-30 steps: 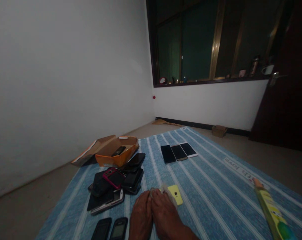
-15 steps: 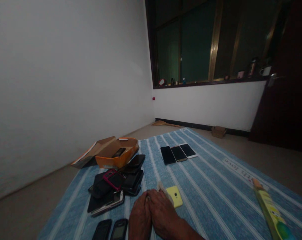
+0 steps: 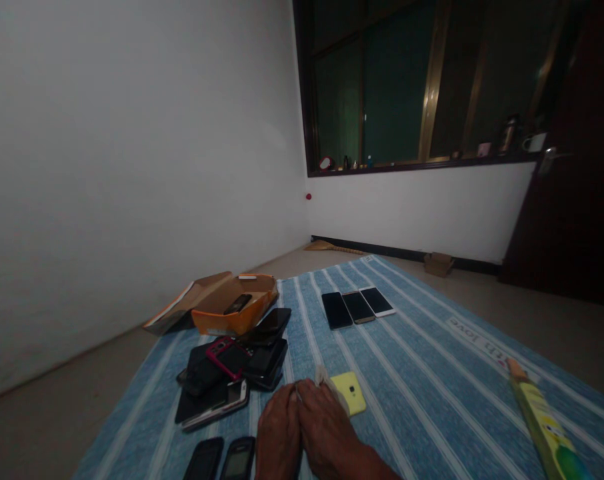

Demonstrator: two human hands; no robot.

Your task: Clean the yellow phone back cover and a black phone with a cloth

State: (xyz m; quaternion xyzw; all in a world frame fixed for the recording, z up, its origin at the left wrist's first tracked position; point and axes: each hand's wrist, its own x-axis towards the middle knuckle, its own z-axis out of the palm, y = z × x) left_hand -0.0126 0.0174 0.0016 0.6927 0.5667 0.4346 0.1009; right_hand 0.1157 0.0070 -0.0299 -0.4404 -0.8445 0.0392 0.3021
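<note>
My left hand [image 3: 278, 427] and my right hand [image 3: 327, 427] are pressed side by side low in the middle of the view, fingers curled downward. A pale, thin cloth [image 3: 322, 375] pokes out from under the fingers of my right hand. Whatever is beneath my left fingers is hidden. Just right of my right hand is a yellow phone [image 3: 353, 393], back side up, with the cloth edge against it. Left of my hands lies a heap of dark phones [image 3: 207, 373], one with a pink frame [image 3: 227, 357]. Two older keypad phones [image 3: 238, 460] sit near the bottom edge.
An open orange cardboard box [image 3: 227, 323] holding a phone stands behind the heap. Three phones [image 3: 358, 307] lie in a row farther back on the blue striped cloth [image 3: 407, 373]. At right is a long yellow-green packet [image 3: 545, 423]. A wall borders the left.
The view has shifted very slightly. Both hands stay together in nearly the same place, with only small movement, and the surrounding things have not moved.
</note>
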